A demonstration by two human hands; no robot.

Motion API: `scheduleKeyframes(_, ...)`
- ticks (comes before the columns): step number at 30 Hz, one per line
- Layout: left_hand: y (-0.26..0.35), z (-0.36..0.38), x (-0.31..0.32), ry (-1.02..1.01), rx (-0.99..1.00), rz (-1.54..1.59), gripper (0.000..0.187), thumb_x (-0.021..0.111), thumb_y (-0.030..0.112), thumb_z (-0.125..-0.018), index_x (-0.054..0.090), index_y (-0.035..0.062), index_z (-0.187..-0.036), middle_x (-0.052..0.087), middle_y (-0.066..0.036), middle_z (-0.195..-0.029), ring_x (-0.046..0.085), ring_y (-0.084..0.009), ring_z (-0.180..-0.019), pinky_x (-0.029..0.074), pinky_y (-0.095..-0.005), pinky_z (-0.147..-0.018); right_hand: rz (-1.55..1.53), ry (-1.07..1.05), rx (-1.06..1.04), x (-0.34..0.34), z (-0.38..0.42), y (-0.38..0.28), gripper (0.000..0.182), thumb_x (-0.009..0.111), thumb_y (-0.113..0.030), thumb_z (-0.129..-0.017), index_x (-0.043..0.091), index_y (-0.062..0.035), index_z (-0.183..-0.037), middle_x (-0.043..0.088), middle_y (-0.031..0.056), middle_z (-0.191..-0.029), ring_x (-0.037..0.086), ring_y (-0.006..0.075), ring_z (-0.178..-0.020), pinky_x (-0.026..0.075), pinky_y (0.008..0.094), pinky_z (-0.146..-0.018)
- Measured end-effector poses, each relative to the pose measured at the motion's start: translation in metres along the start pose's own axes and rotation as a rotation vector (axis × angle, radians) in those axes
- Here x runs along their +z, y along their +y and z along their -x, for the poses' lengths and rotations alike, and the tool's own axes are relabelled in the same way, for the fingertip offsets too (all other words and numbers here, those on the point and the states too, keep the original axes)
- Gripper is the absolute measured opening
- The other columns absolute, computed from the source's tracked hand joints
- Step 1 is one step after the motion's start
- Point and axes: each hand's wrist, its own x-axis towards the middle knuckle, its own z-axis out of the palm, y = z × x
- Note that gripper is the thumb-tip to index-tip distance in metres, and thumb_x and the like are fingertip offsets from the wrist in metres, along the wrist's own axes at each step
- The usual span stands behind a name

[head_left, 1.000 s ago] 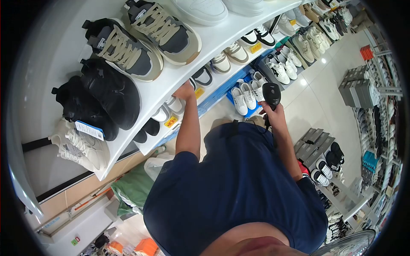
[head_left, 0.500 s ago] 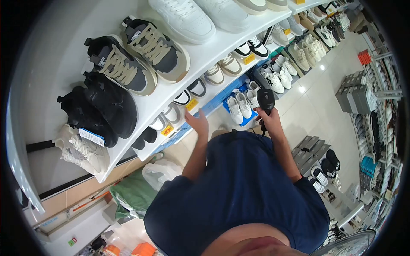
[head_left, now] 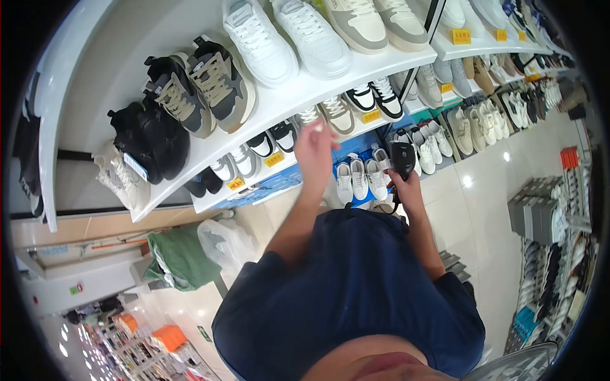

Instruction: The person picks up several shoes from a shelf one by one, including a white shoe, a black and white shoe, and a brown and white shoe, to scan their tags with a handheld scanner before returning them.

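Observation:
A black handheld barcode scanner (head_left: 402, 159) with a cord is gripped in my right hand (head_left: 408, 190), its head tilted up toward the shelves. My left hand (head_left: 314, 152), slightly blurred, is raised in front of the lower shelf with its fingers partly apart and nothing seen in them. Its fingertips overlap a white and grey sneaker (head_left: 307, 116). Just right of them stands a beige and white sneaker (head_left: 337, 114). Black and white sneakers (head_left: 375, 96) sit further along that shelf. Below, white sneakers (head_left: 359, 180) rest in a blue box beside the scanner.
On the upper shelf (head_left: 267, 101) stand white sneakers (head_left: 260, 44), grey lace-up sneakers (head_left: 222, 82) and black shoes (head_left: 162, 136). Yellow price tags (head_left: 274, 159) line the shelf edges. A green bag (head_left: 181, 260) and a white plastic bag (head_left: 223, 244) lie on the floor. Grey boxes (head_left: 540, 209) stand at right.
My left hand has moved up and right to the sneakers on the lower shelf. The scanner stays in my right hand. The view has shifted, showing more of the shelves at right.

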Motion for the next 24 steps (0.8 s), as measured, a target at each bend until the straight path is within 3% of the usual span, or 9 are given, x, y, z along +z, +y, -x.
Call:
scheduleKeyframes(2, 0.043, -0.020, 0.028, 0.076, -0.031, 0.090, 0.036, 0.060, 0.028, -0.102, 0.056, -0.0010, -0.123, 0.069, -0.022, -0.100, 0.063, -0.0136, -0.065, 0.055, -0.0314, -0.063, -0.025, -0.020, 0.003, -0.019, -0.009, -0.005, 0.024, 0.066, -0.020, -0.093, 0.069, 0.0024, -0.101, 0.071, 0.0079, -0.084, 0.061, 0.0111, -0.063, 0.048, 0.0276, -0.055)
scheduleKeyframes(4, 0.065, -0.034, 0.045, 0.014, -0.302, 0.470, 0.053, 0.060, 0.038, -0.101, 0.044, 0.0006, -0.135, 0.065, -0.029, -0.115, 0.061, -0.0134, -0.065, 0.056, -0.0326, -0.066, -0.039, -0.040, 0.011, -0.037, -0.019, -0.008, 0.024, 0.066, -0.021, -0.093, 0.068, 0.0024, -0.100, 0.072, 0.0088, -0.089, 0.060, 0.0111, -0.063, 0.048, 0.0279, -0.056)
scheduleKeyframes(5, 0.070, -0.039, 0.053, 0.033, -0.288, 0.465, 0.053, 0.060, 0.038, -0.101, 0.044, 0.0006, -0.135, 0.065, -0.029, -0.115, 0.061, -0.0134, -0.065, 0.056, -0.0326, -0.066, -0.039, -0.064, 0.007, -0.044, -0.023, -0.009, 0.024, 0.066, -0.021, -0.093, 0.068, 0.0024, -0.100, 0.072, 0.0088, -0.089, 0.060, 0.0111, -0.063, 0.048, 0.0279, -0.056)
scheduleKeyframes(7, 0.074, -0.048, 0.067, 0.047, -0.381, 0.542, 0.067, 0.060, 0.045, -0.099, 0.033, 0.0027, -0.144, 0.063, -0.033, -0.120, 0.059, -0.0136, -0.064, 0.056, -0.0329, -0.068, -0.084, -0.066, 0.018, -0.057, -0.032, -0.012, 0.025, 0.071, -0.021, -0.089, 0.066, 0.0012, -0.100, 0.065, 0.0048, -0.077, 0.061, 0.0121, -0.062, 0.046, 0.0274, -0.053)
scheduleKeyframes(11, 0.071, -0.072, 0.087, 0.159, -0.392, 0.557, 0.067, 0.063, 0.043, -0.099, 0.033, 0.0044, -0.144, 0.064, -0.031, -0.118, 0.056, -0.0129, -0.063, 0.055, -0.0312, -0.066, -0.079, -0.153, 0.030, -0.079, -0.049, -0.009, 0.027, 0.073, -0.023, -0.088, 0.066, 0.0008, -0.100, 0.066, 0.0050, -0.078, 0.061, 0.0118, -0.061, 0.046, 0.0268, -0.054)
scheduleKeyframes(16, 0.070, -0.086, 0.100, 0.265, -0.409, 0.410, 0.058, 0.070, 0.043, -0.094, 0.046, 0.0053, -0.131, 0.067, -0.026, -0.112, 0.050, -0.0128, -0.059, 0.046, -0.0254, -0.056, -0.069, -0.194, 0.014, -0.094, -0.060, -0.009, 0.028, 0.069, -0.024, -0.093, 0.069, 0.0022, -0.102, 0.072, 0.0080, -0.089, 0.060, 0.0105, -0.063, 0.047, 0.0269, -0.055)
scheduleKeyframes(19, 0.070, -0.094, 0.102, 0.255, -0.441, 0.336, 0.062, 0.073, 0.046, -0.091, 0.051, 0.0000, -0.125, 0.069, -0.018, -0.098, 0.056, -0.0159, -0.065, 0.046, -0.0267, -0.054, -0.086, -0.198, 0.016, -0.100, -0.061, -0.011, 0.028, 0.068, -0.024, -0.094, 0.069, 0.0020, -0.102, 0.073, 0.0086, -0.091, 0.060, 0.0105, -0.063, 0.047, 0.0269, -0.056)
scheduleKeyframes(24, 0.068, -0.108, 0.096, 0.276, -0.471, 0.272, 0.058, 0.076, 0.044, -0.088, 0.055, -0.0017, -0.117, 0.070, -0.019, -0.093, 0.057, -0.0172, -0.065, 0.047, -0.0269, -0.053, -0.134, -0.195, 0.025, -0.110, -0.062, -0.011, 0.030, 0.072, -0.027, -0.090, 0.066, 0.0003, -0.102, 0.071, 0.0051, -0.085, 0.060, 0.0106, -0.062, 0.046, 0.0264, -0.054)
